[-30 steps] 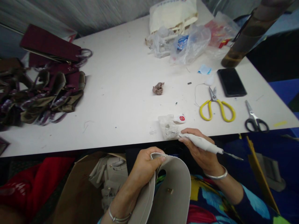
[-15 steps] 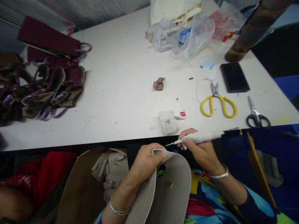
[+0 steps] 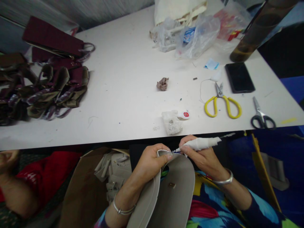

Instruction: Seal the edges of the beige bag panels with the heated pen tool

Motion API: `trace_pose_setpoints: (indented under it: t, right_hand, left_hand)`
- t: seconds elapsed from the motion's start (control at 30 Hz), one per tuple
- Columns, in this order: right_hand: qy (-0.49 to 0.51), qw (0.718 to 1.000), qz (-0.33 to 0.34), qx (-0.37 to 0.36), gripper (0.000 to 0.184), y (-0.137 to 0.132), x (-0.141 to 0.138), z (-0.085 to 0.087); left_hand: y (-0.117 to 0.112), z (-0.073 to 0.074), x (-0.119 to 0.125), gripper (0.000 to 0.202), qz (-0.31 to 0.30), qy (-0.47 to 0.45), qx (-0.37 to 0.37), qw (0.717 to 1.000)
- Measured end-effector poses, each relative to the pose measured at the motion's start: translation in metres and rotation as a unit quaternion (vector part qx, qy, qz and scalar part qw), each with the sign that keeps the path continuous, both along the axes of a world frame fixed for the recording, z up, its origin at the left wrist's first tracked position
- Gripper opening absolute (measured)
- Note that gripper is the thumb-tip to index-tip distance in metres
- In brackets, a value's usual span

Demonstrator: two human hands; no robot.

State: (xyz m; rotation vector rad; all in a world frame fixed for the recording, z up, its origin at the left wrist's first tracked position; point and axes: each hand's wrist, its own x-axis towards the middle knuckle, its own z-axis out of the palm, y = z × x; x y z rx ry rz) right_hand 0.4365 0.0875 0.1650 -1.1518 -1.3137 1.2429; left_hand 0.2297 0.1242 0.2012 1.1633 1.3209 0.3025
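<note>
My left hand [image 3: 152, 161] is closed, pinching the top edge of a curved beige leather piece [image 3: 175, 193] in my lap below the table edge. A small metal stud shows on the piece's inner face. My right hand [image 3: 201, 155] grips a thin tool wrapped in white tape [image 3: 201, 143], held like a pen. Its pointed tip touches the leather's edge right beside my left thumb. A lumpy white wad [image 3: 172, 122] and a small white tube with a red label [image 3: 184, 114] lie on the white table [image 3: 123, 95] just above my hands.
Yellow scissors [image 3: 222, 103], black scissors [image 3: 261, 117], a black phone [image 3: 239, 77], plastic bags [image 3: 192, 33] and a brown bottle [image 3: 254, 34] are at the right. Dark red and olive bag parts [image 3: 47, 82] pile at the left. A carton of beige parts [image 3: 114, 174] stands below. Another person's arm [image 3: 16, 193] is at lower left.
My right hand carried the taped tool from the white wad on the table down to the leather's edge, where the tip now touches. Another person's arm has appeared at lower left.
</note>
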Motion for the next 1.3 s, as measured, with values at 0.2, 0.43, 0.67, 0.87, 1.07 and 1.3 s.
trace_pose_setpoints:
  t: [0.2, 0.43, 0.67, 0.87, 1.07, 1.3]
  right_hand:
    - [-0.051, 0.998, 0.027, 0.019, 0.019, 0.008, 0.002, 0.005]
    - [-0.048, 0.999, 0.016, 0.007, 0.026, 0.010, 0.002, 0.006]
    - [0.102, 0.988, -0.075, -0.093, 0.027, -0.013, -0.019, -0.016]
    - [0.083, 0.986, -0.141, -0.033, 0.024, 0.000, -0.016, -0.012]
    - [-0.073, 0.973, -0.204, 0.079, 0.021, 0.023, 0.001, -0.005]
    - [-0.091, 0.974, -0.189, 0.087, 0.017, 0.025, 0.001, -0.010]
  left_hand:
    - [-0.002, -0.001, 0.003, 0.022, 0.021, -0.005, -0.009, 1.000]
    - [-0.004, -0.005, 0.006, 0.022, 0.031, -0.022, -0.016, 0.999]
    - [0.000, -0.008, 0.002, 0.025, 0.068, -0.030, -0.027, 0.997]
    - [0.005, -0.011, -0.004, 0.028, 0.104, -0.046, -0.036, 0.993]
    - [0.015, -0.029, -0.021, 0.040, 0.151, -0.107, -0.101, 0.977]
    - [0.017, -0.041, -0.029, 0.046, 0.164, -0.132, -0.140, 0.968]
